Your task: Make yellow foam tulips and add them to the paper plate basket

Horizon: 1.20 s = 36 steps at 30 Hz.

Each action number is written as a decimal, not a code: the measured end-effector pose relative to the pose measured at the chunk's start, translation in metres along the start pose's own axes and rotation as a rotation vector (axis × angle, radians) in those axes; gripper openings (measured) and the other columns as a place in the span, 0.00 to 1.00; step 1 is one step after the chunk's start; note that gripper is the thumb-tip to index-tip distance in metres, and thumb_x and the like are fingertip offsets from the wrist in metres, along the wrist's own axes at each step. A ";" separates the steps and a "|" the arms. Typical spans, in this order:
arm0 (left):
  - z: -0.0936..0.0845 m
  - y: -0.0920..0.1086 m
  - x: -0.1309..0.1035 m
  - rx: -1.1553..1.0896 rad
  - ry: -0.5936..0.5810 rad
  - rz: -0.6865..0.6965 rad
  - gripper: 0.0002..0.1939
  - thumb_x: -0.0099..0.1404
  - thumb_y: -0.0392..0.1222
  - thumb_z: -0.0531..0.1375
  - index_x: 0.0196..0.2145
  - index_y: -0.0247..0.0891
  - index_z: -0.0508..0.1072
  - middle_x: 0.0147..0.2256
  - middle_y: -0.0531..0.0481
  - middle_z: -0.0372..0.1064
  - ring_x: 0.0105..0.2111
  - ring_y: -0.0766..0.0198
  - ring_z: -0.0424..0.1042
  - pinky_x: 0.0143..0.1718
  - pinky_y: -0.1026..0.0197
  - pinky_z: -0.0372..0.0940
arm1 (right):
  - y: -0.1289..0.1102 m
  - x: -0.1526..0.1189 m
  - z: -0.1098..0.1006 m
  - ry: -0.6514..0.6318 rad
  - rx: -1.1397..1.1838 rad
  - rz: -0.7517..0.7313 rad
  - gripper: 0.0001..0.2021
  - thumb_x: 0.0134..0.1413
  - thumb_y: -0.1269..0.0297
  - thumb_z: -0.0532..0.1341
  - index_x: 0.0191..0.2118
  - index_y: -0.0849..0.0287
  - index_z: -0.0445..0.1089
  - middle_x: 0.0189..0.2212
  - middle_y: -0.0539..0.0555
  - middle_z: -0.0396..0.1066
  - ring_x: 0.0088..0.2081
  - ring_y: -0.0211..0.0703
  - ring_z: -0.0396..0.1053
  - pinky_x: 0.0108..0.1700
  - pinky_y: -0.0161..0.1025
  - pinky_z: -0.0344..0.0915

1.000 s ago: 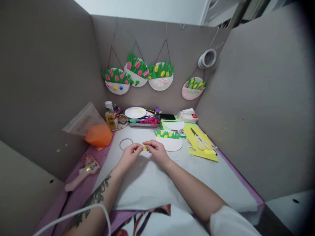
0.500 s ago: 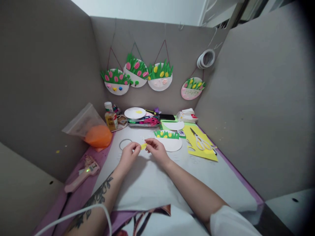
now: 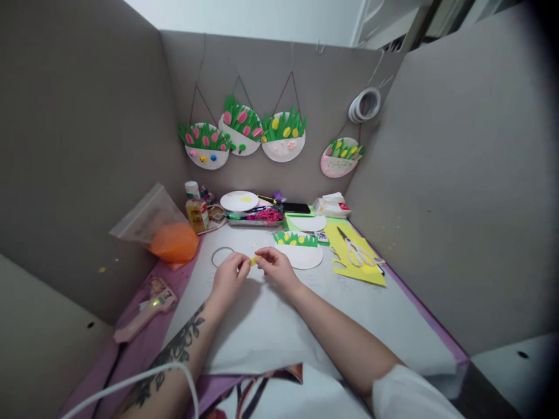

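Between my two hands is a small piece of yellow paper (image 3: 254,261), mostly covered by fingers. My left hand (image 3: 232,273) pinches its left end. From the other side my right hand (image 3: 276,266) grips it with thumb and fingertips. Just beyond my right hand lies a white paper-plate basket (image 3: 301,256) with green paper grass and yellow paper flowers along its top. A thin dark ring (image 3: 222,249) lies on the white sheet, partly behind my left hand.
White-handled scissors (image 3: 358,254) rest on cut yellow paper (image 3: 371,276) at the right. A pink glue gun (image 3: 144,314), its light green, lies at the left near a bag of orange material (image 3: 174,241). A tray of supplies (image 3: 255,221) stands at the back. Finished baskets (image 3: 283,151) hang on the wall.
My hands have drawn slightly closer together, and less of the yellow paper shows between them. Everything else stays in place.
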State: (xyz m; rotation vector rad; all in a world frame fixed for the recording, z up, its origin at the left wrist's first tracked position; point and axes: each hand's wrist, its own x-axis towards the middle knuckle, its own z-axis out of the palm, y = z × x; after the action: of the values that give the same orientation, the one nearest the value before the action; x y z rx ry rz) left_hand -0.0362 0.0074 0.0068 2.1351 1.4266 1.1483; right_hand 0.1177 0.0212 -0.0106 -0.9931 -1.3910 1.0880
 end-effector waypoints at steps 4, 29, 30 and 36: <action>0.002 0.001 -0.001 -0.011 -0.043 0.018 0.10 0.62 0.41 0.50 0.28 0.38 0.68 0.28 0.50 0.67 0.31 0.64 0.65 0.34 0.64 0.58 | 0.001 0.000 -0.001 0.004 -0.106 -0.054 0.08 0.47 0.61 0.59 0.26 0.60 0.67 0.20 0.47 0.63 0.24 0.34 0.60 0.26 0.32 0.58; 0.006 -0.007 0.004 -0.196 -0.074 -0.063 0.10 0.59 0.42 0.54 0.25 0.36 0.70 0.25 0.52 0.67 0.27 0.67 0.64 0.28 0.67 0.58 | -0.004 0.001 0.004 -0.092 -0.034 0.053 0.09 0.46 0.60 0.59 0.24 0.62 0.66 0.19 0.46 0.61 0.21 0.32 0.55 0.23 0.31 0.52; 0.006 -0.007 0.005 -0.195 -0.076 -0.063 0.10 0.59 0.42 0.54 0.25 0.36 0.70 0.24 0.52 0.67 0.27 0.67 0.64 0.28 0.67 0.57 | -0.004 0.002 0.001 -0.097 -0.034 0.055 0.09 0.47 0.60 0.59 0.25 0.62 0.66 0.19 0.46 0.61 0.21 0.32 0.55 0.23 0.31 0.52; -0.001 -0.014 0.006 -0.170 -0.036 -0.130 0.09 0.58 0.42 0.54 0.24 0.36 0.69 0.24 0.53 0.66 0.26 0.67 0.64 0.28 0.66 0.57 | -0.002 0.009 -0.017 0.002 -0.078 0.059 0.10 0.46 0.59 0.59 0.24 0.61 0.67 0.17 0.45 0.60 0.19 0.31 0.54 0.21 0.30 0.51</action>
State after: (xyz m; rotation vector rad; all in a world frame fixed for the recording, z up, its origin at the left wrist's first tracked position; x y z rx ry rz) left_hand -0.0444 0.0183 0.0012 1.9094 1.3779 1.1334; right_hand 0.1334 0.0307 -0.0065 -1.0975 -1.4192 1.0821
